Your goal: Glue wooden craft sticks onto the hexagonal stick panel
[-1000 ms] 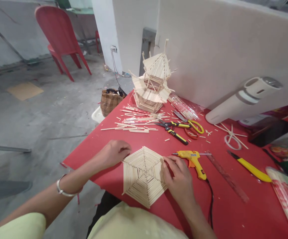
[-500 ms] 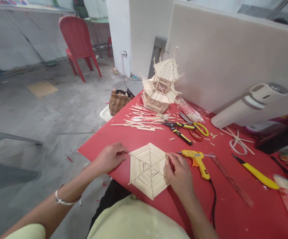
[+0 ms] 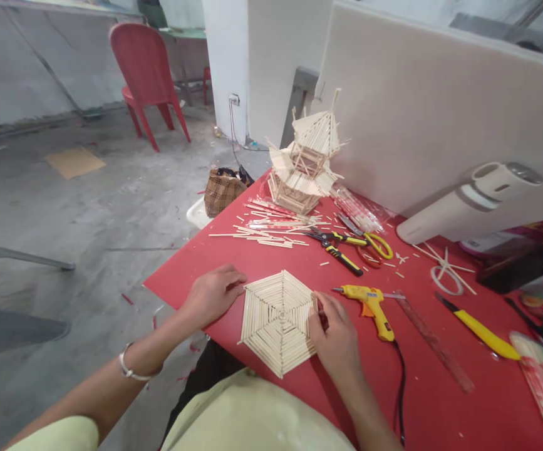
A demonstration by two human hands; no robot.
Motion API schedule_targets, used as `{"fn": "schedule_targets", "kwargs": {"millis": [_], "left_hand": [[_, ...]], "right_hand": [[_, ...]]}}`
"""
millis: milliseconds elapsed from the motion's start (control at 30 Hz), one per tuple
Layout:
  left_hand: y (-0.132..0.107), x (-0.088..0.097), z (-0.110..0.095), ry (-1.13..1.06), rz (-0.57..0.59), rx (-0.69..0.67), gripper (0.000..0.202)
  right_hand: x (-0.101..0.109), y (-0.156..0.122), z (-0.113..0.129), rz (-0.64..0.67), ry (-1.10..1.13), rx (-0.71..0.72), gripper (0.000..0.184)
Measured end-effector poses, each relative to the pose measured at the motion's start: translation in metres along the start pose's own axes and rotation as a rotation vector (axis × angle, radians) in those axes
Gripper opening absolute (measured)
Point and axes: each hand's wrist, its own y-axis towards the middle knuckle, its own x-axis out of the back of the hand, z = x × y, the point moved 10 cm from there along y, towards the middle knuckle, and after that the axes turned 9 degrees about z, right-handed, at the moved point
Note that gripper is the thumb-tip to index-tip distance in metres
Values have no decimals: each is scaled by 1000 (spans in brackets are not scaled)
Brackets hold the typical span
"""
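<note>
A flat hexagonal panel of wooden sticks (image 3: 278,326), laid in rings like a web, rests on the red table in front of me. My right hand (image 3: 334,329) is closed on its right edge, thumb and fingers at the rim. At the upper left corner, my left hand (image 3: 217,293) has bent fingers, with thumb and fingertips meeting the panel's edge. Just right of my right hand lies a yellow glue gun (image 3: 369,307), its nozzle pointing left.
A stick-built pagoda model (image 3: 304,163) stands at the table's back corner. Loose sticks (image 3: 266,228), yellow-black pliers (image 3: 339,247) and scissors (image 3: 377,244) lie before it. Rightward are a yellow utility knife (image 3: 485,335), a tape ring (image 3: 446,280) and a white tumbler (image 3: 468,200).
The panel has turned slightly clockwise, its bottom corner shifting left. My left hand has come right, up to the panel's corner. My right hand stays at the right edge, moved slightly left.
</note>
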Motion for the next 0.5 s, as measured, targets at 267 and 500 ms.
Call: {"fn": "schedule_targets", "kwargs": {"millis": [267,500], "left_hand": [[11,5,1,54,-55,-15,24],[10,8,5,9,-70,-58,24]], "right_hand": [[-2,-2,-7,67,56,-77,31],[-2,1,-6,69,30,-69,33]]}}
